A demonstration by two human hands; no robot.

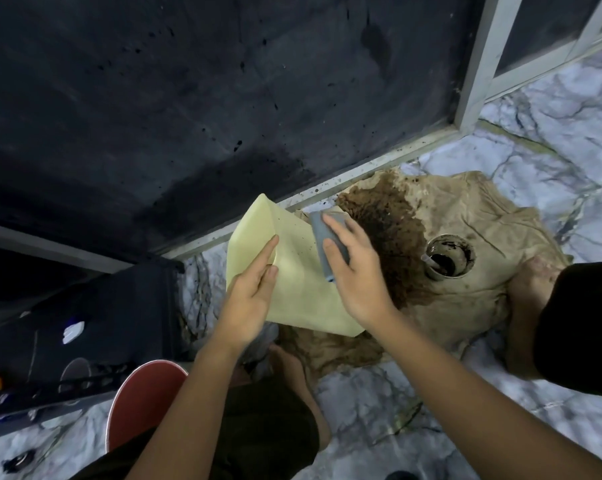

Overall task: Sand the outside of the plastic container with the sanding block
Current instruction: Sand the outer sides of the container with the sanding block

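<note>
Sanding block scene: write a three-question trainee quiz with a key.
1. True or false: the right hand presses the grey sanding block against the pale yellow plastic container.
2. Which does the left hand touch? A) the tin B) the container C) the red stool
3. Fill in: the open tin holding dark liquid stands on a stained ____.

Key: 1 true; 2 B; 3 cloth.
</note>
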